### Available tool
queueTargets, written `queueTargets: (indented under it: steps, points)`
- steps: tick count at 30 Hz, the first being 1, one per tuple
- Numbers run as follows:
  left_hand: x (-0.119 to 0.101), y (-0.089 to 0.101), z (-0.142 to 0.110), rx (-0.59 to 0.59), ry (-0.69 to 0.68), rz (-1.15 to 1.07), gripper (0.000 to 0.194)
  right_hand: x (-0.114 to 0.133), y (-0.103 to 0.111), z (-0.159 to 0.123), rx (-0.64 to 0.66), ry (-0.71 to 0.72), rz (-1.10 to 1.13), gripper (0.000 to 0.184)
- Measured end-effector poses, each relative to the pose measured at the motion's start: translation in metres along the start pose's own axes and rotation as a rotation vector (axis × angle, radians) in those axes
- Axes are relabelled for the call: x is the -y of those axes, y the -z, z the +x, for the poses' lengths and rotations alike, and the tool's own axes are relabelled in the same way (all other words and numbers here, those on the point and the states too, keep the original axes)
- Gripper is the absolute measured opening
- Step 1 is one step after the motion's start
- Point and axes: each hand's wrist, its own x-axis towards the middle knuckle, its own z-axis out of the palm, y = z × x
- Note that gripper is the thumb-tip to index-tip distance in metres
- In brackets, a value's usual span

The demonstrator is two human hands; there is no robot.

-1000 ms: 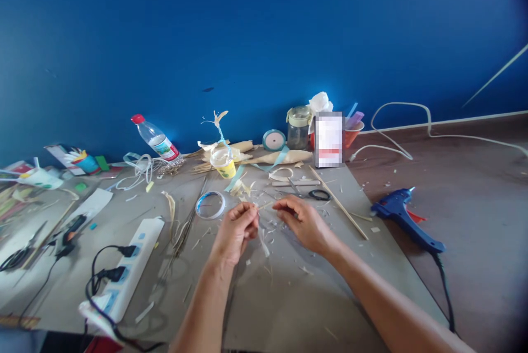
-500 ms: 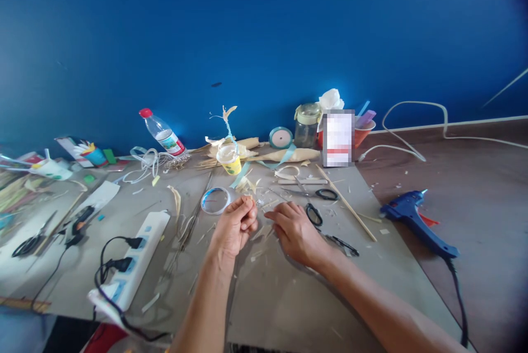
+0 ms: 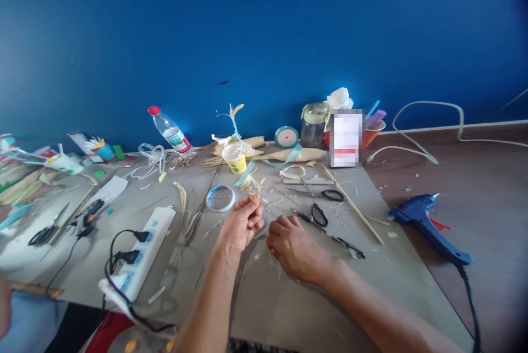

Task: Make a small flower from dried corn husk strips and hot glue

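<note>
Left hand [image 3: 243, 222]: fingertips pinched narrow; can't tell if a sliver's between.
Right hand [image 3: 293, 248]: just lowered, fingers curled, contents hidden from me. Only left looks pinched.
Black pen-like tool [image 3: 317, 225]: now uncovered beside right hand.
Tape roll [image 3: 210, 201]: just beside left hand.
Scissors [image 3: 332, 195]: beyond right hand.

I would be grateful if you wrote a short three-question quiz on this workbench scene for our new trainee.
1. True or false: the blue glue gun lies to the right of the right hand.
2. Which of these is nearest the left hand?
a) the glass jar
b) the roll of tape
c) the power strip
3. Fill in the colour: the cap on the leaning plastic bottle is ____.

Key: 1 true; 2 b; 3 red.
</note>
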Motion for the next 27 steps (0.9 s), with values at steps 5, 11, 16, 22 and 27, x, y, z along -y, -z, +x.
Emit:
queueTargets:
  steps: [5, 11, 16, 22, 27]
  points:
    - [0.000, -0.001, -0.002, 0.007, -0.005, 0.041, 0.027, -0.012, 0.009, -0.003, -0.161, -0.059, 0.144, 0.012]
    - [0.006, -0.009, -0.006, 0.106, 0.067, 0.152, 0.029, -0.043, 0.036, -0.011, -0.300, -0.306, 0.393, 0.013]
    - [0.016, -0.018, -0.008, 0.194, 0.180, 0.245, 0.030, -0.052, 0.045, -0.017, -0.299, -0.301, 0.498, 0.022]
    - [0.019, -0.023, -0.007, 0.197, 0.244, 0.266, 0.032, -0.053, 0.050, -0.020, -0.246, -0.332, 0.524, 0.025]
    - [0.021, -0.025, -0.007, 0.185, 0.261, 0.309, 0.033, -0.054, 0.053, -0.022, -0.219, -0.350, 0.576, 0.024]
